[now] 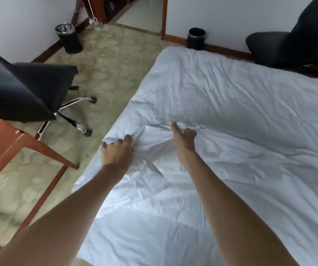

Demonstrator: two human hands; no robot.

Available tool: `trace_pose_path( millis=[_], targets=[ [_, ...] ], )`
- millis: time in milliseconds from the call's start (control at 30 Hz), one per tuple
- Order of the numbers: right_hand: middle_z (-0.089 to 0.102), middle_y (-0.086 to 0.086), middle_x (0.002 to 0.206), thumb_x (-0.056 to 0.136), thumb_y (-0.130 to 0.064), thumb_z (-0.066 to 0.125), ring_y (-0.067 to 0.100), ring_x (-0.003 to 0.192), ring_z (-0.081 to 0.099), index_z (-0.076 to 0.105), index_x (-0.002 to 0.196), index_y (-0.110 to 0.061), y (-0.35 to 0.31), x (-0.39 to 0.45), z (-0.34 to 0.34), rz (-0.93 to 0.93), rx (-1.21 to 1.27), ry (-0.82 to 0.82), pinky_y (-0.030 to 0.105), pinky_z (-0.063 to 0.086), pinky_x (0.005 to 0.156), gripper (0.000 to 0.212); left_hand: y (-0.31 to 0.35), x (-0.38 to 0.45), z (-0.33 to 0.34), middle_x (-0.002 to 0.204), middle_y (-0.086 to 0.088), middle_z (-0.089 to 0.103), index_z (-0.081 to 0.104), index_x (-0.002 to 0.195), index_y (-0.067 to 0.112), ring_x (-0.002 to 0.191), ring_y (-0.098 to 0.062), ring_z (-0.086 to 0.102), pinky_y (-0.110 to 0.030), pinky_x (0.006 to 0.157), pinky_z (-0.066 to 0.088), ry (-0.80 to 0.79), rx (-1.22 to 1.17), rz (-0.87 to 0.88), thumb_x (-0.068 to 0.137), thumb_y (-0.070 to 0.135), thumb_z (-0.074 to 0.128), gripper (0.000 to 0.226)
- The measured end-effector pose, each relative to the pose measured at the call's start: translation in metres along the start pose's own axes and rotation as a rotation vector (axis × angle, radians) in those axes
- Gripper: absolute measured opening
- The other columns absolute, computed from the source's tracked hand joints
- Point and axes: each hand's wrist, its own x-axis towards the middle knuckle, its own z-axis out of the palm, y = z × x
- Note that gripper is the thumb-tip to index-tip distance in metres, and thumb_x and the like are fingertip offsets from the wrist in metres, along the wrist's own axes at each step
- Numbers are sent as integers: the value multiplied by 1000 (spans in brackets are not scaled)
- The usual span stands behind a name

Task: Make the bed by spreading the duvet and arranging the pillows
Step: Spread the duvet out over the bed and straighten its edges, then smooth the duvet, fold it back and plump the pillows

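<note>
A white wrinkled duvet [240, 166] covers the bed from the near edge to the far end. Its upper part forms a thick fold [221, 96] across the bed. My left hand [117, 150] lies near the bed's left edge, its fingers curled into a bunch of the white fabric. My right hand [184, 143] is a little to the right, at the lower edge of the thick fold, thumb up and fingers curled round the cloth. No pillow can be told apart from the bedding.
A black office chair [20, 89] on castors stands left of the bed beside a wooden desk [4, 143]. Another black chair [296, 41] is at the far right. Two black bins [69, 38] [196, 38] stand by the wall. A doorway opens at the back.
</note>
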Motion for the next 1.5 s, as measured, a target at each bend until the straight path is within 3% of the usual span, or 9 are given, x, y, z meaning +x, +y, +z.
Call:
trace_pose_path(
  millis=[100,233,333,433,500,667,1000,1233,1500],
  targets=[
    [33,11,135,90,-51,61,27,119,48,33,136,5,-36,47,12,-11,25,33,45,46,103,78,-6,71,-20,101,-3,70,49,127,20,89,-26,69,-38,88,40,71,167,98,93,9,45,35],
    [40,8,134,97,-46,54,18,97,54,36,141,4,-70,105,23,-20,163,15,51,52,97,69,-3,150,-32,105,-7,67,48,122,16,95,-30,66,-40,91,38,71,138,121,89,8,52,35],
    [35,8,148,95,-57,43,20,126,46,51,132,-10,-75,137,23,-86,58,-57,50,40,111,60,6,177,-20,119,-13,60,43,129,12,108,-35,58,-45,92,38,82,-60,65,96,22,46,35],
    [21,-11,158,95,-50,42,8,142,28,21,154,-35,-52,151,24,-46,15,-189,43,29,118,64,6,174,2,151,-13,36,26,150,17,138,-35,35,-51,105,31,57,-150,37,99,43,36,58],
    [18,-12,160,103,-35,40,9,144,26,8,155,-42,-25,153,27,-8,-19,-294,43,31,116,61,-2,161,23,160,-11,24,22,153,19,146,-32,22,-51,113,24,-21,-165,19,100,46,32,60],
    [35,3,156,100,-20,54,20,139,41,20,156,-23,55,135,43,75,-367,-381,34,44,98,66,-44,118,83,162,-7,18,22,152,20,146,-29,24,-51,114,24,-431,-170,-90,102,46,31,57],
    [22,4,162,93,-37,62,16,148,24,34,151,-16,131,47,70,79,-1002,-643,22,20,115,68,-89,50,130,158,-4,25,27,151,21,139,-28,37,-49,109,34,-829,-129,-11,100,40,41,56],
    [71,3,102,88,-31,51,25,105,68,63,99,-23,89,14,93,247,-960,-531,34,54,85,19,-133,65,106,126,-6,58,53,123,14,113,-24,57,-36,92,47,-819,-168,92,98,34,41,35],
    [75,8,92,88,-32,56,22,83,74,63,110,-19,29,-41,180,259,-949,-366,33,59,77,26,-245,87,64,119,-6,59,54,121,12,107,-24,58,-38,93,49,-766,-269,211,99,33,41,34]
  ],
)
